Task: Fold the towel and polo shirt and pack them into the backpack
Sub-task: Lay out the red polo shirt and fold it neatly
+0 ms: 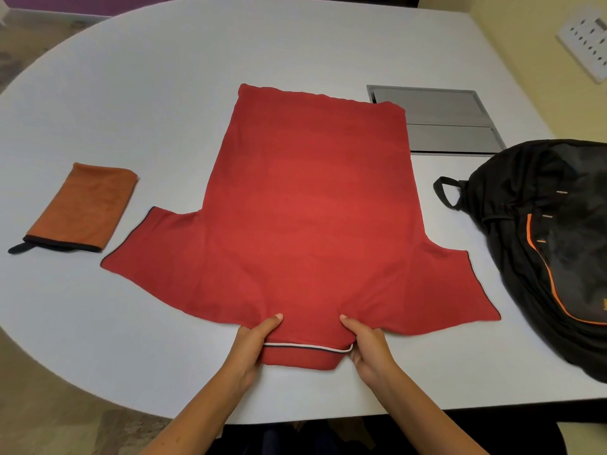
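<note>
A red polo shirt (308, 205) lies spread flat, back side up, on the white table (164, 93), collar toward me and both sleeves out to the sides. My left hand (253, 346) grips the shirt at the left end of the collar, thumb on top. At the collar's right end my right hand (368, 349) grips it the same way. An orange towel (82, 208) with a dark edge lies folded at the left of the table. The black backpack (551, 238) with orange trim lies on its side at the right.
A grey metal cable hatch (446, 126) is set into the table behind the shirt's right corner. A white socket panel (588, 44) is on the wall at upper right. The table's near edge runs just below my forearms.
</note>
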Demonstrator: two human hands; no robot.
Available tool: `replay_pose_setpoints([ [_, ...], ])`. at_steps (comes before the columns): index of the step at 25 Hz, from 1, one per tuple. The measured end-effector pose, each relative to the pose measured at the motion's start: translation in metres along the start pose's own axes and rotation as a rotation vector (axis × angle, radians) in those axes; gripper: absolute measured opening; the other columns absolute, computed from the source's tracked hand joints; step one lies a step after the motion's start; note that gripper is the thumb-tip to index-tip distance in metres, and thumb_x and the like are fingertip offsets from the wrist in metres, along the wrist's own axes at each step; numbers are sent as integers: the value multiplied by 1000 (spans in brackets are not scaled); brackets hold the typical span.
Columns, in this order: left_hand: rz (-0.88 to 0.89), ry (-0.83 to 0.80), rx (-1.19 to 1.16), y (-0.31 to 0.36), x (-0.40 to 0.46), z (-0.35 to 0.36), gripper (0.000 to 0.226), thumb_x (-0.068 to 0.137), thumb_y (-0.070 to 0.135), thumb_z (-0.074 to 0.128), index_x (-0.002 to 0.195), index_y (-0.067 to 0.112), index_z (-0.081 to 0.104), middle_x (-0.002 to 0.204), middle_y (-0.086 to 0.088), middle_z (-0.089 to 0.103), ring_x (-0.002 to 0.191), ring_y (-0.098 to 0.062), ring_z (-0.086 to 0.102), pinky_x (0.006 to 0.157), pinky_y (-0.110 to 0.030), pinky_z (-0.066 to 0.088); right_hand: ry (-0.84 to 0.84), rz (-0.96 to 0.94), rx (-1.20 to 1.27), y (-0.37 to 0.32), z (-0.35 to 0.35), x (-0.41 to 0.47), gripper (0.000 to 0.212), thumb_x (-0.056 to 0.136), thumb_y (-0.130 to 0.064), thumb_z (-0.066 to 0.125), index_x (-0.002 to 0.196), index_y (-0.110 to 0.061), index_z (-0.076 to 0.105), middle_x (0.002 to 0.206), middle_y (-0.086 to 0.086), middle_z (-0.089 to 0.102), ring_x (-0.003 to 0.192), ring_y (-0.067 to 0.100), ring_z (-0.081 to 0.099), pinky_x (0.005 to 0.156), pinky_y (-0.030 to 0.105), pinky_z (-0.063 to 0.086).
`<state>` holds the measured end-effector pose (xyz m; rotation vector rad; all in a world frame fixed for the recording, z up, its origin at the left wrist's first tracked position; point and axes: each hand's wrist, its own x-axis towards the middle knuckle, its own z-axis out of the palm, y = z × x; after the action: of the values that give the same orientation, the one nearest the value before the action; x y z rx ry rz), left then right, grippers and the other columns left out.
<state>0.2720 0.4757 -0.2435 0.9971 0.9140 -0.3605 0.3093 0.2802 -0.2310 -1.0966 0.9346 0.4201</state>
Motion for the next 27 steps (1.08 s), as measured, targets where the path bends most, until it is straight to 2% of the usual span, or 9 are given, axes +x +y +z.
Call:
replay_pose_setpoints([
  [3,2,-27,-6,4,-3,0,48,69,18,79,112,5,64,99,-8,74,90,-22,71,72,-31,53,41,-24,-26,-3,-1,0,35,81,1,65,114,7,57,111,15,66,93,23,64,75,32,52],
  [7,-21,-20,-48,2,-3,-3,45,77,13,75,117,2,59,104,-11,72,94,-25,70,73,-33,55,68,-52,11,-5,3,-3,27,80,5,62,106,3,55,105,14,64,89,23,61,83,40,52],
  [12,-22,-32,-56,-1,-5,-1,45,80,9,72,121,2,56,108,-12,70,95,-24,69,72,-32,56,15,-40,34,-8,5,-3,36,81,8,55,117,2,56,99,10,64,84,22,61,72,35,50],
  [16,-23,-38,-50,-1,-3,-3,42,81,8,71,120,2,57,106,-11,71,95,-23,70,68,-29,57,-172,79,25,-12,10,-10,26,85,-13,65,112,-11,65,110,9,70,103,26,65,96,45,49],
  [18,-28,-46,-41,1,-3,-4,40,81,9,71,119,3,59,105,-10,72,96,-23,69,69,-29,58,-284,145,0,-13,9,-14,29,85,-20,68,113,-14,66,112,8,70,108,26,65,99,49,47],
  [20,-30,-49,-32,2,-4,-4,39,80,12,72,117,5,61,104,-10,72,96,-24,69,77,-34,57,-320,184,-66,-11,8,-14,34,83,-18,70,115,-11,65,112,10,70,107,26,65,98,49,48],
  [23,-29,-12,23,2,0,-10,48,74,20,80,116,7,61,103,-8,73,95,-23,70,85,-39,55,-228,174,-137,-5,5,-9,41,78,-8,72,118,-4,63,109,12,71,105,27,66,96,45,50],
  [25,-41,13,57,1,3,-14,61,63,24,85,115,6,60,103,-7,73,94,-23,70,81,-36,56,-137,138,-162,-1,4,-6,43,77,-5,72,119,-4,62,108,11,71,102,27,66,94,44,52],
  [27,-34,22,45,-1,4,-15,59,63,22,84,114,4,59,104,-9,72,94,-23,69,78,-34,55,-98,120,-122,3,3,-5,40,79,-4,71,118,-5,61,108,11,71,102,27,66,93,45,52],
])
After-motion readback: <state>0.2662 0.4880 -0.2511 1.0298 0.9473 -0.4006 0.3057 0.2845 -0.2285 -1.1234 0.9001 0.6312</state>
